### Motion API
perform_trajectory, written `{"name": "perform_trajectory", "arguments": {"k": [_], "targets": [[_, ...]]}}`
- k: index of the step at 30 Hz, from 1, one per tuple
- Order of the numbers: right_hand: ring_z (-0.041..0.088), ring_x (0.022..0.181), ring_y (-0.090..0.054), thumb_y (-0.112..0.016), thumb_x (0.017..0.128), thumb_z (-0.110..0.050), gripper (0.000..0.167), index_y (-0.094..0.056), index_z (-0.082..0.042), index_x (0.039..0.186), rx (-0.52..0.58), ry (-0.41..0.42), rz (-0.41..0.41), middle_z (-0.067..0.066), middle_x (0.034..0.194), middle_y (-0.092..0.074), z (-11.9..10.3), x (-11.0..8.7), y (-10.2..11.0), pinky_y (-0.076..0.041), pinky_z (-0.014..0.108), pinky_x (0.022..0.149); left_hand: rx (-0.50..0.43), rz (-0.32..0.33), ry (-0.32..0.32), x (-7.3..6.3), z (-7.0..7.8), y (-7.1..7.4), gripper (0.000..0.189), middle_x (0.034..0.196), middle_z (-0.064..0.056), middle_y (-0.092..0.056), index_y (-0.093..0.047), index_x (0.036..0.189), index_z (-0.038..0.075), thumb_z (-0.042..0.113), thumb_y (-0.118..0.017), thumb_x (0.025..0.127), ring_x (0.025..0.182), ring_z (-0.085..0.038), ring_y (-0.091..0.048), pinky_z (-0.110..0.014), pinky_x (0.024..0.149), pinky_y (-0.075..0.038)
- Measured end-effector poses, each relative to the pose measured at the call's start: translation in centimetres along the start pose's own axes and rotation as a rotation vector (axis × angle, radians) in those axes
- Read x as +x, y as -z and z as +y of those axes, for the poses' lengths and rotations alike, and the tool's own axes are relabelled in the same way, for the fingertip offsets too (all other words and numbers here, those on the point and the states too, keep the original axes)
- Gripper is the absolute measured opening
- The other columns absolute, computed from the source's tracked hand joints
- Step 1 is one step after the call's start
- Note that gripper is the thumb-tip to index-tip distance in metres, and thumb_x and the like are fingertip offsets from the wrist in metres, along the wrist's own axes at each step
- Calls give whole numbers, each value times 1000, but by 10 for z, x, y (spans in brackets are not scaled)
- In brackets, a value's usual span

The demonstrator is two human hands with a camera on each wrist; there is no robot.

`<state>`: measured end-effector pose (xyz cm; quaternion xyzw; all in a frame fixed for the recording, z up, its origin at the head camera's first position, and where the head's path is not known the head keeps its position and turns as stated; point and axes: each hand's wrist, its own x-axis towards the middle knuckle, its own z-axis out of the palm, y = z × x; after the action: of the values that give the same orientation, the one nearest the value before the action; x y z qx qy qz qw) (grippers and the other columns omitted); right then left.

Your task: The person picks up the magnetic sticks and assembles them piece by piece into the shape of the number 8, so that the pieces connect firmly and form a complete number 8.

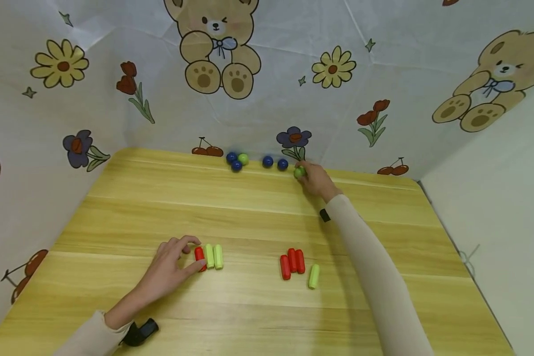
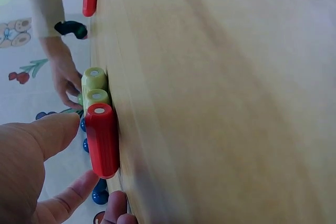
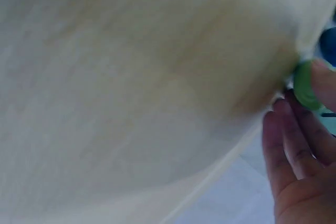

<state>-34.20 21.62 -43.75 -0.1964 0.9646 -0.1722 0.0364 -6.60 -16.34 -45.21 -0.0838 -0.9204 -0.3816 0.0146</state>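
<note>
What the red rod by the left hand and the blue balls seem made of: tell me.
Red rod: probably plastic, satin finish, faceted sides; pale end disc, possibly metal. Blue balls: glossy, with bright highlights; plastic or coated metal, unclear.

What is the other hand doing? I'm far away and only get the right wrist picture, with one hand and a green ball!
Observer: In the head view, the left hand is right at a red stick, though I can't tell whether it touches it.
Operator: Is that stick all alone?
Observer: No, two yellow-green sticks lie side by side just to its right.
Operator: Cool! Is there another one like my green ball?
Observer: Yes, a second green ball sits farther left in the head view, clustered with three blue balls.
</note>
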Motion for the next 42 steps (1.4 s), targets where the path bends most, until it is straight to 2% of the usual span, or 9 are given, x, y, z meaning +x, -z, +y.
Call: {"name": "perform_trajectory", "arguments": {"k": [8,13,17,21,26,29,32,42], "targets": [[37,106,-63,-64,99,-14,37,-51,-7,133,24,-33,-87,25,118,-64,-10,-15,13,-49,50,93,10,-1,-11,2,3,1,40,98,-5,-57,-61,120,15,30,-78,88,87,-21,-42,-33,72,-31],[30,95,-63,-66,98,-14,38,-52,-7,132,64,0,-141,21,110,-66,-21,-30,12,-50,45,86,22,-11,19,-1,2,0,38,99,-4,-59,-62,117,16,31,-79,87,90,-21,-44,-33,73,-32],[26,86,-62,-67,97,-12,36,-54,-6,130,79,30,-134,18,105,-68,-28,-42,9,-49,42,81,30,3,30,-2,2,-1,39,96,-3,-58,-62,114,14,30,-82,84,89,-21,-45,-33,73,-32],[30,95,-67,-68,96,-10,35,-57,-3,128,125,67,-104,20,116,-67,-32,-54,8,-53,44,85,30,3,43,-2,3,0,38,91,-2,-57,-62,112,12,27,-82,83,87,-21,-44,-33,73,-33],[36,109,-66,-68,95,-8,32,-58,0,125,198,92,-115,19,122,-65,-38,-71,9,-54,48,92,1,-34,110,1,3,4,35,94,-3,-59,-61,116,7,15,-77,86,87,-21,-46,-33,74,-36],[34,108,-66,-70,94,-7,33,-58,1,124,203,101,-127,19,121,-65,-43,-81,10,-53,47,91,-17,-51,131,4,3,7,35,97,-5,-62,-60,118,3,8,-72,85,85,-20,-47,-32,72,-37],[33,106,-66,-71,93,-7,33,-58,1,122,212,108,-132,19,120,-65,-47,-87,9,-54,47,90,-25,-52,122,5,3,9,33,98,-7,-63,-61,116,1,3,-70,85,82,-18,-49,-30,69,-39],[33,105,-67,-71,92,-6,29,-59,1,118,248,103,-115,17,115,-67,-52,-100,2,-54,47,90,-47,-38,107,10,5,13,27,101,-10,-66,-65,117,-2,2,-68,90,76,-14,-56,-24,62,-44]]}}
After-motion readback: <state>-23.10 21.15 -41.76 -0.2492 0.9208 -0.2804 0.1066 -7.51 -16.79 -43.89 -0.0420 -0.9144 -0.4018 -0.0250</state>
